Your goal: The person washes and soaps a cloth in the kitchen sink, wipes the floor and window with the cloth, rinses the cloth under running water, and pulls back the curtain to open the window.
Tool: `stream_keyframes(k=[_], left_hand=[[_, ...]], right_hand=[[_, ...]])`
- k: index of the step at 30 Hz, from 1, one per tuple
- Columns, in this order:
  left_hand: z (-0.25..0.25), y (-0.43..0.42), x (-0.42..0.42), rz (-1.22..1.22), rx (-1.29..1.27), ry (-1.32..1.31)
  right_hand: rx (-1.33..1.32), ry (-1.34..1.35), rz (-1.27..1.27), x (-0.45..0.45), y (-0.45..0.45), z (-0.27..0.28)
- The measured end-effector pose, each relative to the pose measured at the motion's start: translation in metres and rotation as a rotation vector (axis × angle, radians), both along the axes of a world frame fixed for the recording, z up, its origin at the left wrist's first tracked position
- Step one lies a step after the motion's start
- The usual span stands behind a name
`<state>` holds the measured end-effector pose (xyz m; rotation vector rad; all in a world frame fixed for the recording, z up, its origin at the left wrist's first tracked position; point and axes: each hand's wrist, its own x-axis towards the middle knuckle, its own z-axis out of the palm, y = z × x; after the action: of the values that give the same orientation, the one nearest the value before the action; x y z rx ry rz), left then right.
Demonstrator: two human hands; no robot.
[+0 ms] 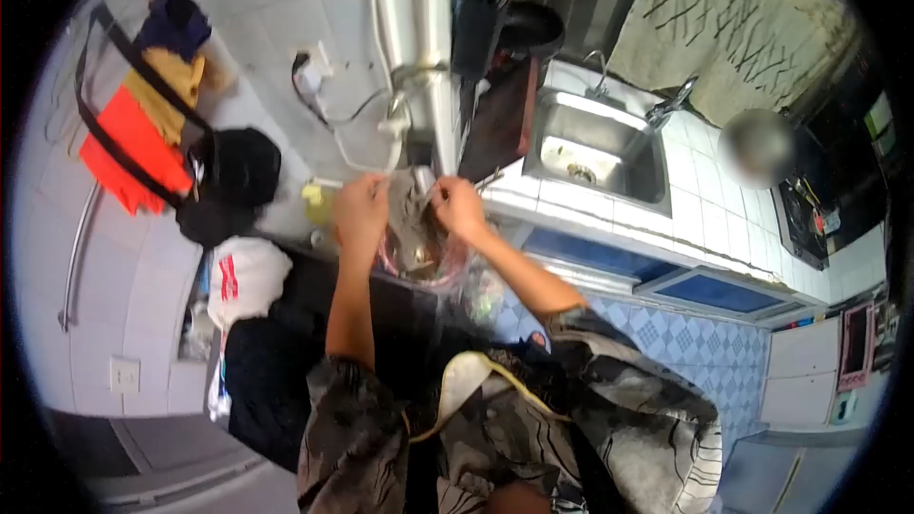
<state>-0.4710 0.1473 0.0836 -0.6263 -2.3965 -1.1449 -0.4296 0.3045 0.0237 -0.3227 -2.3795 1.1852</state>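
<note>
Between my two hands a limp grey-brown sheet [409,214], a cloth or a bag, hangs spread out. My left hand [360,217] is closed on its left edge, with the fingertips at the top. On the other side, my right hand [461,208] pinches the upper right edge. Right below the sheet is a round container with a pink rim [447,278]; part of its inside shows, but I cannot make out its contents. A clear plastic bag [484,297] bulges beside the container on the right.
To the right, a steel sink [595,148] is set in a white tiled counter [700,205], with a metal faucet [674,100] behind it. A white pipe [419,29] rises ahead. Black bags [233,171] and a white bag [248,281] are at left.
</note>
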Motion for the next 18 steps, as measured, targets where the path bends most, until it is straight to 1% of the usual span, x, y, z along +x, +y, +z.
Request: stream_keyframes(k=[1, 2, 3, 4, 5, 7, 11, 12, 13, 15, 17, 18], left_hand=[[0.011, 0.005, 0.000, 0.018, -0.014, 0.068], [0.018, 0.006, 0.005, 0.028, 0.070, 0.042], [0.019, 0.005, 0.004, 0.035, 0.094, 0.127], [0.021, 0.005, 0.008, 0.039, 0.114, 0.201], [0.024, 0.007, 0.014, 0.001, 0.110, 0.200], [0.049, 0.012, 0.028, -0.031, 0.173, 0.267], [0.080, 0.040, 0.052, -0.131, 0.269, 0.274], [0.086, 0.050, 0.057, -0.155, 0.267, 0.281], [0.091, 0.061, 0.061, -0.179, 0.267, 0.287], [0.099, 0.089, 0.067, -0.235, 0.288, 0.251], [0.106, 0.121, 0.072, -0.218, 0.171, 0.157], [0.107, 0.140, 0.074, -0.221, 0.154, 0.100]], right_hand=[[0.029, 0.200, -0.063, 0.005, -0.006, 0.004], [-0.020, 0.204, -0.041, 0.001, -0.005, 0.010], [-0.083, 0.185, -0.027, 0.003, -0.006, 0.009], [-0.118, 0.233, -0.059, 0.010, -0.008, 0.016], [-0.146, 0.292, -0.088, 0.013, -0.007, 0.026], [-0.206, 0.391, -0.135, 0.023, -0.002, 0.050], [-0.493, 0.483, -0.152, 0.040, 0.043, 0.072], [-0.485, 0.465, -0.164, 0.058, 0.054, 0.098], [-0.526, 0.486, -0.168, 0.059, 0.071, 0.094], [-0.460, 0.604, -0.210, 0.063, 0.109, 0.090], [-0.446, 0.545, -0.259, 0.080, 0.143, 0.100], [-0.461, 0.544, -0.301, 0.085, 0.162, 0.102]])
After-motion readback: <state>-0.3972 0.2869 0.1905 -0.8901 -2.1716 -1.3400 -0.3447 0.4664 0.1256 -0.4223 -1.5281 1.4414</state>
